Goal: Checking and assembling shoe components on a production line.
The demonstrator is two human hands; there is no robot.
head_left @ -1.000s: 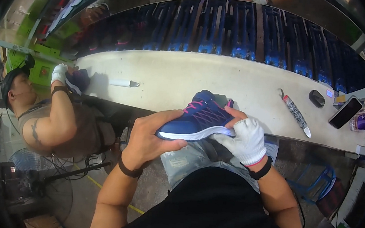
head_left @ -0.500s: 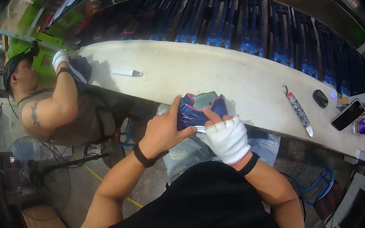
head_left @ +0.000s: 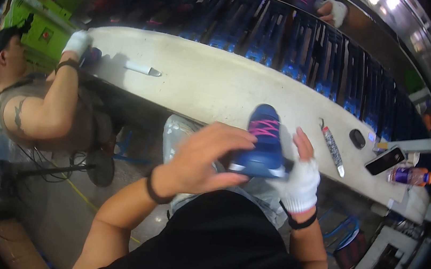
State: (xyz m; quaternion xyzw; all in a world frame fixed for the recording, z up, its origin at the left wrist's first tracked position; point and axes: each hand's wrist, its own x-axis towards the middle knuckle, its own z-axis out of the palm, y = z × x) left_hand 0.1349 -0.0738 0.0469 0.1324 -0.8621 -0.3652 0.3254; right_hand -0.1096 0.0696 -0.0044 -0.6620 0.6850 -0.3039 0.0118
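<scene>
A dark blue sneaker with pink laces is in front of me at the table's near edge, one end pointing away and its white-edged end toward me. My bare left hand is at its left side, fingers over the upper and thumb low by the near end; the hand is somewhat blurred. On the other side is my right hand in a white fingerless glove, its fingers stretched up and apart, close to the shoe. Whether the right palm touches it I cannot tell.
On the pale table lie a patterned-handled tool, a black mouse, a phone and a white-handled tool. A bottle is far right. Rollers run behind; a co-worker sits left.
The sneaker has been turned so its laced top shows instead of its opening. My right hand has let go and moved right. My view has shifted to the right.
</scene>
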